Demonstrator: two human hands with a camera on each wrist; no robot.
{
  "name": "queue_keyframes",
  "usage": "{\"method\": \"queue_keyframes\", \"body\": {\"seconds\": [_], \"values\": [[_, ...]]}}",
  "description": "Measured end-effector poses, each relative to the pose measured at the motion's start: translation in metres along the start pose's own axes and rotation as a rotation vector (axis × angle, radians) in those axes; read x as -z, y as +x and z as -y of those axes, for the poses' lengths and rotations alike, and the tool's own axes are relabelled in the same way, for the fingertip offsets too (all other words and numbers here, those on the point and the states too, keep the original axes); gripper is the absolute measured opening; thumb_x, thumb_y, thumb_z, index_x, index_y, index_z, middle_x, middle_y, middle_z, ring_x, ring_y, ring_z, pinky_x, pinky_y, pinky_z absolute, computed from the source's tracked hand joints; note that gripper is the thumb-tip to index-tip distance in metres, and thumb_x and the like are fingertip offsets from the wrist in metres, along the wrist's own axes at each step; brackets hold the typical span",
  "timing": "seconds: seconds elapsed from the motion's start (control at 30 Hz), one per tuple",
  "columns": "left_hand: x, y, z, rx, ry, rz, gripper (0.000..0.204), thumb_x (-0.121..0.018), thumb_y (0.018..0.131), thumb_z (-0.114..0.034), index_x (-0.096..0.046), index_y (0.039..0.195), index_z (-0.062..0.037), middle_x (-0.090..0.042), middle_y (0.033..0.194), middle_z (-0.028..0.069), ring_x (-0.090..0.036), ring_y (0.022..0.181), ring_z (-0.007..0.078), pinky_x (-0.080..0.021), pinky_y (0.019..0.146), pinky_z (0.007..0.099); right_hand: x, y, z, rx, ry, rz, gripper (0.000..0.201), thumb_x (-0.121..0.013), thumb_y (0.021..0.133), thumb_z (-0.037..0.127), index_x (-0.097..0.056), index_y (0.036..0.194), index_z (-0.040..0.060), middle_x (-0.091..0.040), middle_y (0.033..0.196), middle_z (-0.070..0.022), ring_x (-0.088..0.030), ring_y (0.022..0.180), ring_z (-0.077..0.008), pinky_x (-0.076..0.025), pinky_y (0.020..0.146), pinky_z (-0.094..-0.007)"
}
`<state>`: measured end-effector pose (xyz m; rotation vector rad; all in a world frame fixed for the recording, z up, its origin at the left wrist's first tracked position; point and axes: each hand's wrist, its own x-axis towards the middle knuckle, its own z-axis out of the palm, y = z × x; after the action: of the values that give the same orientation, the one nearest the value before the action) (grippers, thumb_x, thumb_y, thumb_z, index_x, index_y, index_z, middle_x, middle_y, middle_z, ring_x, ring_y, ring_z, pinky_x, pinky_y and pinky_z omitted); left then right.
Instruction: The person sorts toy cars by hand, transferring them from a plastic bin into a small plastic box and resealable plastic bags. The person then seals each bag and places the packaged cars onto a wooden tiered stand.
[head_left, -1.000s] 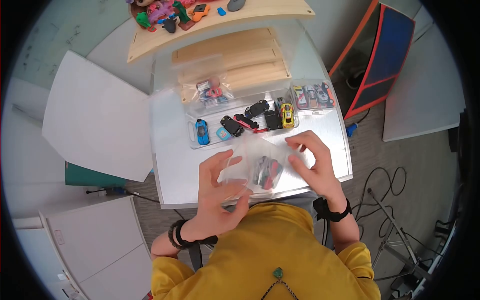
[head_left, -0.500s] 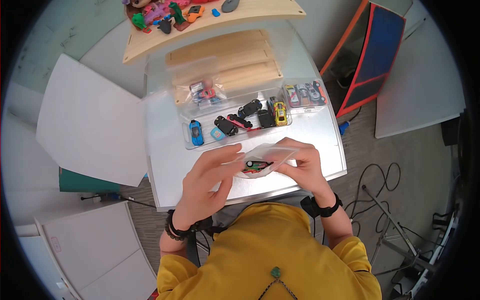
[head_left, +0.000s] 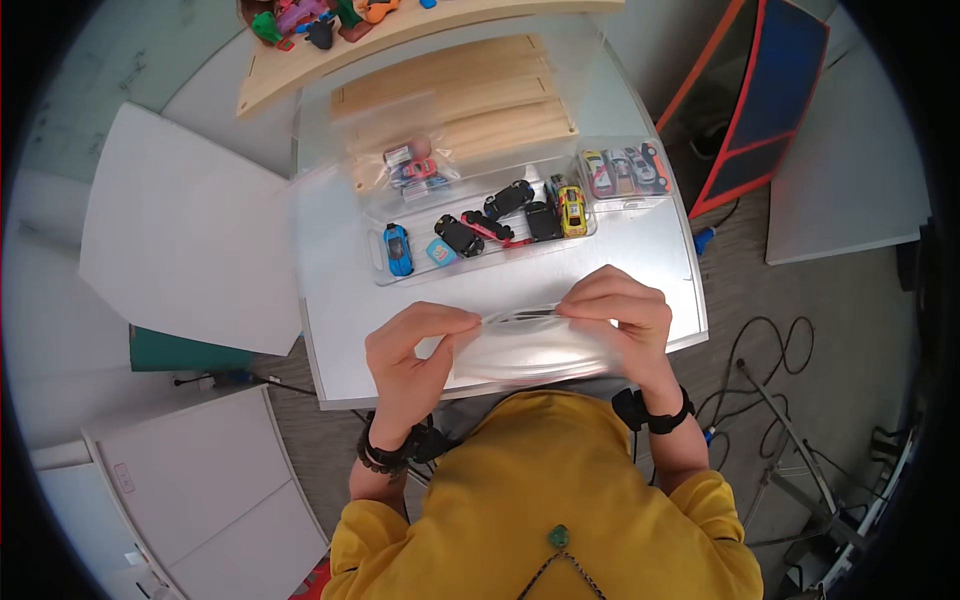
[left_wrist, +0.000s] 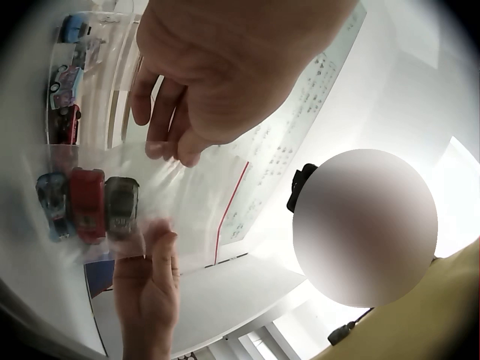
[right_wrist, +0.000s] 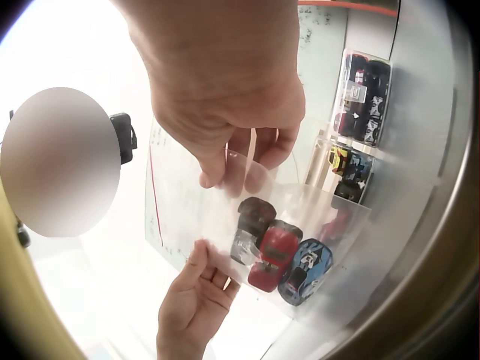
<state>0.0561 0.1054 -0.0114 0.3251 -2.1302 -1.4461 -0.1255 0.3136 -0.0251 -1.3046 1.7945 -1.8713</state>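
A clear plastic bag (head_left: 530,350) with a red line is stretched between both hands above the table's front edge. The left hand (head_left: 412,355) pinches its left side, thumb against fingers. At the other side the right hand (head_left: 630,325) pinches the bag the same way. Inside lie toy cars: a dark one (left_wrist: 121,206), a red one (left_wrist: 88,204) and a blue one (left_wrist: 54,205) in the left wrist view. The right wrist view also has the red car (right_wrist: 275,256) and blue car (right_wrist: 306,271) through the plastic.
Beyond the hands, a clear tray (head_left: 384,270) holds several toy cars. A lidded clear box (head_left: 625,172) of cars stands at its right, another bag with cars (head_left: 416,170) behind it. A wooden shelf (head_left: 420,50) with figures spans the back.
The bag, earlier loosely held and then opened toward the head camera, is now drawn out wide and flatter. The left hand's spread fingers have closed into a pinch, and the right hand pinches too.
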Motion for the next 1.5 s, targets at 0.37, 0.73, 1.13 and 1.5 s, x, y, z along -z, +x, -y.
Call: {"method": "queue_keyframes", "body": {"seconds": [0.37, 0.73, 1.13, 1.5], "values": [[-0.026, 0.005, 0.022, 0.130, -0.225, 0.229, 0.025, -0.083, 0.089, -0.001, -0.082, 0.113, 0.0026, -0.081, 0.113, 0.0177, -0.077, 0.110, 0.0268, -0.059, 0.098, 0.0372, -0.014, -0.006, -0.019, -0.164, 0.124, 0.112, 0.023, -0.085, 0.086, 0.001, -0.083, 0.108, 0.0012, -0.080, 0.104, -0.0128, -0.076, 0.097, -0.0230, -0.059, 0.086, -0.0327], [-0.032, -0.003, 0.023, 0.406, -0.451, 0.162, 0.016, -0.076, 0.103, -0.008, -0.081, 0.113, 0.0036, -0.081, 0.105, 0.0083, -0.071, 0.094, 0.0115, -0.056, 0.083, 0.0281, -0.019, -0.013, -0.013, -0.310, 0.166, 0.012, 0.029, -0.067, 0.109, 0.022, -0.083, 0.102, -0.0014, -0.079, 0.098, -0.0099, -0.072, 0.088, -0.0164, -0.055, 0.078, -0.0293], [-0.044, 0.003, 0.016, 0.444, -0.469, 0.097, 0.019, -0.078, 0.103, -0.015, -0.083, 0.109, 0.0023, -0.081, 0.093, 0.0047, -0.066, 0.081, 0.0073, -0.054, 0.073, 0.0251, -0.036, -0.008, -0.006, -0.299, 0.171, -0.090, 0.023, -0.072, 0.106, 0.019, -0.080, 0.106, -0.0020, -0.076, 0.093, -0.0078, -0.068, 0.080, -0.0137, -0.053, 0.074, -0.0290], [-0.025, 0.010, -0.003, 0.018, -0.339, 0.048, 0.022, -0.089, 0.085, 0.001, -0.084, 0.106, -0.0021, -0.081, 0.096, 0.0107, -0.075, 0.087, 0.0182, -0.058, 0.074, 0.0301, -0.024, 0.008, 0.017, -0.174, 0.170, 0.058, 0.018, -0.089, 0.086, 0.004, -0.082, 0.102, 0.0005, -0.075, 0.093, -0.0091, -0.069, 0.081, -0.0155, -0.054, 0.072, -0.0300]]}}
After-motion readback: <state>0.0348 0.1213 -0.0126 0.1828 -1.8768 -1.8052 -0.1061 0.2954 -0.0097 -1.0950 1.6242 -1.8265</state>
